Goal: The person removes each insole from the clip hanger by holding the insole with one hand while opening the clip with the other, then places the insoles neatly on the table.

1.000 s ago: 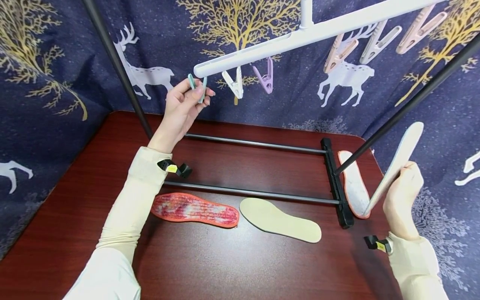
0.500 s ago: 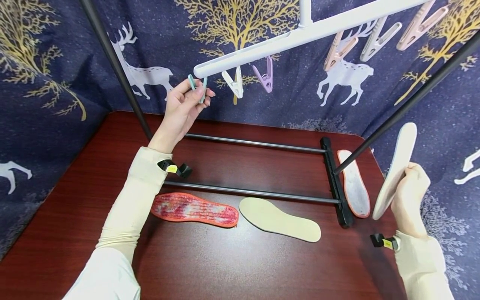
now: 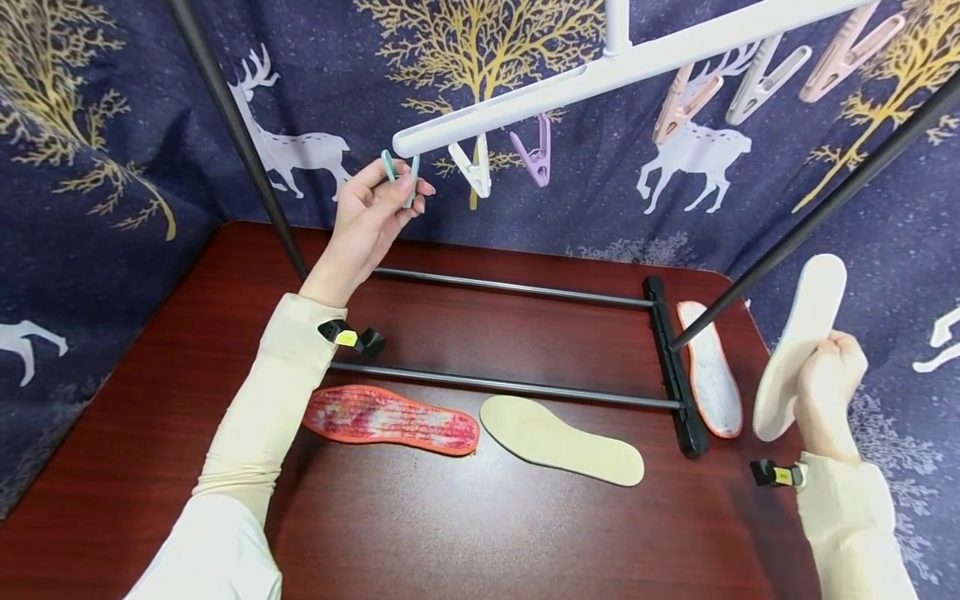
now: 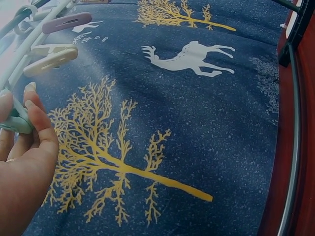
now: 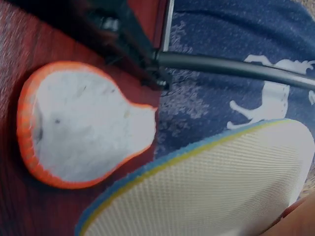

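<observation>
With thumb and fingers my left hand [image 3: 372, 208] pinches a mint-green clothespin [image 3: 411, 185] at the left end of the white hanger bar [image 3: 510, 112]. The clothespin also shows at the left edge of the left wrist view. On the right, my right hand [image 3: 828, 387] grips a cream insole [image 3: 802, 342], raised above the table and nearly upright. Its ribbed face and blue-yellow edge fill the lower part of the right wrist view. Beside it an orange-rimmed white insole [image 3: 708, 371] lies on the table.
White [image 3: 472, 167] and purple [image 3: 535, 152] clothespins hang near my left hand, several more farther right. A red patterned insole [image 3: 390, 419] and a beige insole [image 3: 562, 442] lie in front of the rack's lower rail [image 3: 502, 385]. Black rack poles [image 3: 810, 221] slant upward.
My right hand has turned the cream insole so that its broad face shows more, and has shifted slightly right. My left hand stays at the clothespin.
</observation>
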`<move>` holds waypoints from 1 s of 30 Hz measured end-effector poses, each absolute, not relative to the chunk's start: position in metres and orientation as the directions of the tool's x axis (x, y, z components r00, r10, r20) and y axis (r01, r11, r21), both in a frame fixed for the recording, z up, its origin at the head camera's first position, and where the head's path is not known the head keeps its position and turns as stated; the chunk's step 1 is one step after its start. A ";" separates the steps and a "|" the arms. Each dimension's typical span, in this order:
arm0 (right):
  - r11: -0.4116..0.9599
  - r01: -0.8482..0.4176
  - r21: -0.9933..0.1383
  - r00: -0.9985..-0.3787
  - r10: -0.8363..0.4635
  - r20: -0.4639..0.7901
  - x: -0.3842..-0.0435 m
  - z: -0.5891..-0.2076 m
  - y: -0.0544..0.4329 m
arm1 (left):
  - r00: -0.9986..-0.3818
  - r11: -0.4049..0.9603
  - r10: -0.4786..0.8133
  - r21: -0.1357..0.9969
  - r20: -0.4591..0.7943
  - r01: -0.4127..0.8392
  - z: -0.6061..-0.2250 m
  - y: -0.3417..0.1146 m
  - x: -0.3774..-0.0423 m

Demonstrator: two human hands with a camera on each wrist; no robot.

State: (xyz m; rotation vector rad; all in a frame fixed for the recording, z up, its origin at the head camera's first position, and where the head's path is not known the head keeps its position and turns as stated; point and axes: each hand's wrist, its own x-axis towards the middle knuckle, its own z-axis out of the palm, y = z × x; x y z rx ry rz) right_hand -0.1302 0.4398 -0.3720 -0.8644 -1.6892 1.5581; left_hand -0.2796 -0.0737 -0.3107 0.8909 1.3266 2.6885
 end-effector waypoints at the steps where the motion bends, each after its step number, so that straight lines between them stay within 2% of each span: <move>1: 0.079 0.056 -0.995 -0.555 0.831 0.034 -0.130 -0.373 0.442 | -0.838 -0.641 0.255 0.733 0.483 0.227 -0.311 -0.074 -0.280; 8: 0.208 0.234 -0.950 -0.586 0.810 0.033 -0.133 -0.379 0.455 | -0.841 -0.636 0.250 0.736 0.481 0.232 -0.312 -0.074 -0.279; 15: 0.378 0.409 -0.831 -0.629 0.776 0.043 -0.134 -0.385 0.464 | -0.839 -0.627 0.256 0.743 0.481 0.235 -0.313 -0.073 -0.279; 24: 0.360 0.476 -0.802 -0.654 0.754 -0.049 -0.139 -0.390 0.473 | -0.832 -0.620 0.266 0.747 0.488 0.240 -0.314 -0.072 -0.278; 30: 0.356 0.564 -0.745 -0.629 0.770 -0.108 -0.143 -0.394 0.476 | -0.830 -0.612 0.269 0.752 0.488 0.244 -0.314 -0.072 -0.278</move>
